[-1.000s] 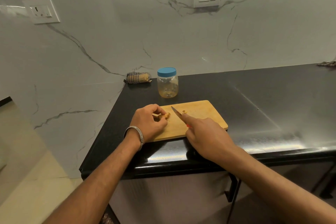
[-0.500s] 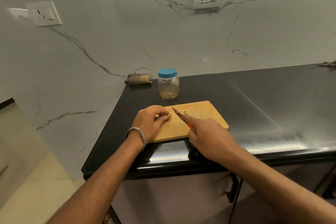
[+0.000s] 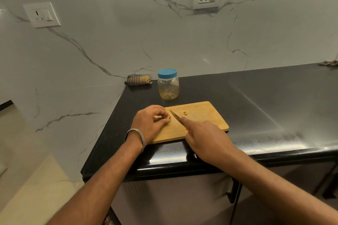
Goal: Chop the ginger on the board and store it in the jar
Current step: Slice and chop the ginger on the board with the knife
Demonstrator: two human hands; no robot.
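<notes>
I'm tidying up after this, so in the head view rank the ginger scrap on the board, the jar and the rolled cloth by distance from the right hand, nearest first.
1. Ginger scrap: on the board, just beyond the right hand.
2. Jar: behind the board, blue lid on.
3. Rolled cloth: back left corner, against the wall.

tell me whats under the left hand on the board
The left hand pinches a piece of ginger against the cutting board. Only its tip shows beside the knife; the fingers cover the rest.
</notes>
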